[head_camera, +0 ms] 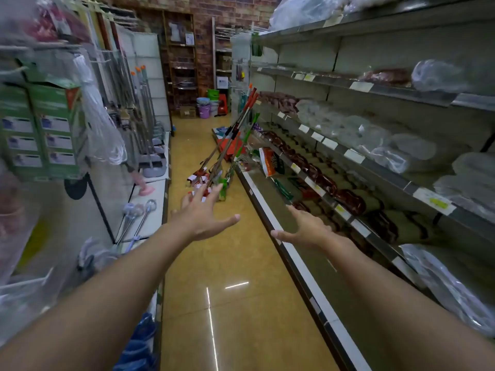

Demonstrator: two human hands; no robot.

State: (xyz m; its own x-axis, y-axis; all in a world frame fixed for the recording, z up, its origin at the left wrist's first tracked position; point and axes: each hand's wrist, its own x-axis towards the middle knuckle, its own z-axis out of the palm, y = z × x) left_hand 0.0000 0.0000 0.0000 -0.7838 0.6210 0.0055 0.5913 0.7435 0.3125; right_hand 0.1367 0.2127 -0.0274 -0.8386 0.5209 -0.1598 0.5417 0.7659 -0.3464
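Brooms point(235, 129), long-handled, leaned mid-frame against shelf point(334, 145); judged light, stiff, tip-prone; grip mid-shaft. Left hand point(201, 220), right hand point(308, 228): outstretched, spread, empty.

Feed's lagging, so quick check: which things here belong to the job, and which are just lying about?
In the job: left hand, right hand, both open, reaching toward the leaning long-handled tools.
Lying about: stacked buckets, green boxes, bagged goods.
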